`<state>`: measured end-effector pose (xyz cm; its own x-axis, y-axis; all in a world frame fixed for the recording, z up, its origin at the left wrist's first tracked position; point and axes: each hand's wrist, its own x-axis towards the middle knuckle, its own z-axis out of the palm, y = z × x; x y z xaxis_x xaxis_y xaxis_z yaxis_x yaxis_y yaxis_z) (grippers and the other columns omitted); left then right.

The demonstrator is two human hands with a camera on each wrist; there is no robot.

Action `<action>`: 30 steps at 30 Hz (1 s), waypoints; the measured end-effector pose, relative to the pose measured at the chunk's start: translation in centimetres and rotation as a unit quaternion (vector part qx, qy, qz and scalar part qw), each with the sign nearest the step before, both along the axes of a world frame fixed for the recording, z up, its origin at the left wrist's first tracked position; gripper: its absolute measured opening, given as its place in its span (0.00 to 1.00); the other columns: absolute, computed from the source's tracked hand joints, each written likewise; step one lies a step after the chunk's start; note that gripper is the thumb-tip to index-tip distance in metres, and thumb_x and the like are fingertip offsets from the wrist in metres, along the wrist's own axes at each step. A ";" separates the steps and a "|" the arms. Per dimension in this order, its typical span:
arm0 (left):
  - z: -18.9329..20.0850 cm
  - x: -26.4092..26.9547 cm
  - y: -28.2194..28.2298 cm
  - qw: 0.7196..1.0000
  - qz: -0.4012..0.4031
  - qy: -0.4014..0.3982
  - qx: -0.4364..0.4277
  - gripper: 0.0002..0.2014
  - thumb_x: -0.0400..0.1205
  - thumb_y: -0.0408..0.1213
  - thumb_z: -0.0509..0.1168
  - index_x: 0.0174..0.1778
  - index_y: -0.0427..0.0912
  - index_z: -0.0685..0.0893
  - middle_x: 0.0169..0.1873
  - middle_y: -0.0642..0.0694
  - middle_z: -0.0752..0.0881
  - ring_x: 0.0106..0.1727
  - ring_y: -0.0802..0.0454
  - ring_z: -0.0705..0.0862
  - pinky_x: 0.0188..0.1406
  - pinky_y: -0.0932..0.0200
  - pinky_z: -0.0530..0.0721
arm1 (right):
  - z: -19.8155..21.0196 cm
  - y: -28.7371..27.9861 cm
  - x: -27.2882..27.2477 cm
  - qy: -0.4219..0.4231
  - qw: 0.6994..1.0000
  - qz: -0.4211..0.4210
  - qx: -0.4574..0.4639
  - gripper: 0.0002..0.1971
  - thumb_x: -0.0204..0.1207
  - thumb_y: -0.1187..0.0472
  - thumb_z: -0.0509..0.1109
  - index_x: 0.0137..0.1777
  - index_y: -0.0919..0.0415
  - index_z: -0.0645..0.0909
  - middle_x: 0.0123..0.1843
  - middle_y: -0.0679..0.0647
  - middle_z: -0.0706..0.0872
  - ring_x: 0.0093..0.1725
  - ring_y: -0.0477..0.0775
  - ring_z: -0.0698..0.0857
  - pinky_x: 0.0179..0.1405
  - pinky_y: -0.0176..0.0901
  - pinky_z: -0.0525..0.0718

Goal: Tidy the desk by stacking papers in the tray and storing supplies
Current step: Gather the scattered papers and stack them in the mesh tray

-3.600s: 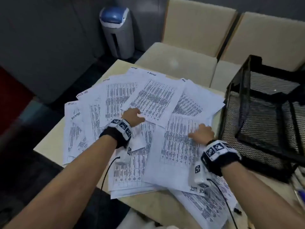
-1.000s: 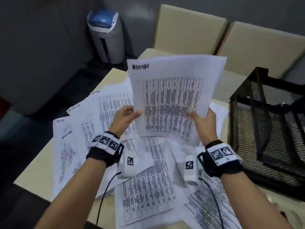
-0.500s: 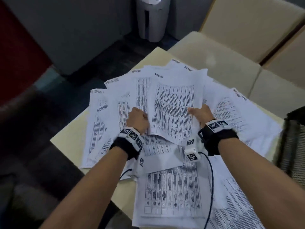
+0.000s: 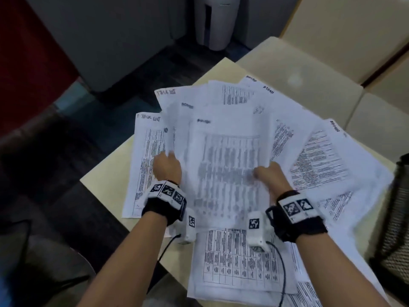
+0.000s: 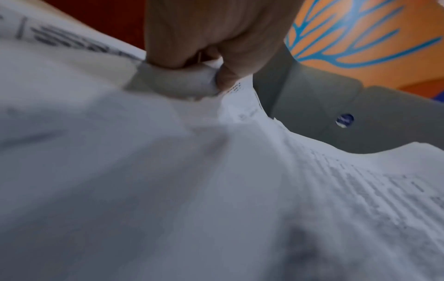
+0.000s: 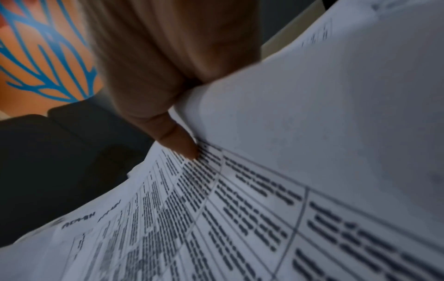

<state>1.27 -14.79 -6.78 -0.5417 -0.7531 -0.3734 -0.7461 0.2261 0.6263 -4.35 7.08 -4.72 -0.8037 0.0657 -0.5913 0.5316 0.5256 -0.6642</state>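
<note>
From the head view I see my left hand point(image 4: 167, 167) and my right hand point(image 4: 271, 177) each holding one side of a blurry sheet of paper point(image 4: 223, 173), over the middle of the bench point(image 4: 104, 173). My left wrist view shows more: the left fingers point(image 5: 197, 38) are curled tight and pinch the crumpled paper edge. My right wrist view shows my right thumb point(image 6: 175, 138) pressed on a page with printed grid lines, the hand gripping the sheet.

The loose papers point(image 4: 321, 165) lie fanned out flat all over the pale, smooth bench. A black wire mesh tray point(image 4: 396, 218) sits at 3 o'clock, at the edge of the view. Past the bench, at 12 o'clock, a grey bin point(image 4: 215, 21) stands on the dark floor. Tan cushioned seats point(image 4: 298, 72) are at 1 o'clock. Only the wrist views show an orange wall with blue branch lines point(image 5: 360, 38).
</note>
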 end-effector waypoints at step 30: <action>5.2 -8.3 -0.5 0.983 0.007 0.179 0.028 0.16 0.83 0.37 0.60 0.56 0.27 0.84 0.56 0.29 0.85 0.63 0.34 0.80 0.60 0.49 0.78 | -1.0 1.3 0.2 0.060 0.986 0.027 0.153 0.14 0.77 0.65 0.60 0.62 0.60 0.76 0.45 0.56 0.80 0.54 0.63 0.82 0.67 0.51 0.66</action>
<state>-6.98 -15.30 -1.55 -0.6355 -0.7450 -0.2028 -0.4787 0.1742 0.8605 -4.17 8.34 -5.74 -0.8737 0.1804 -0.4517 0.4244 0.7364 -0.5269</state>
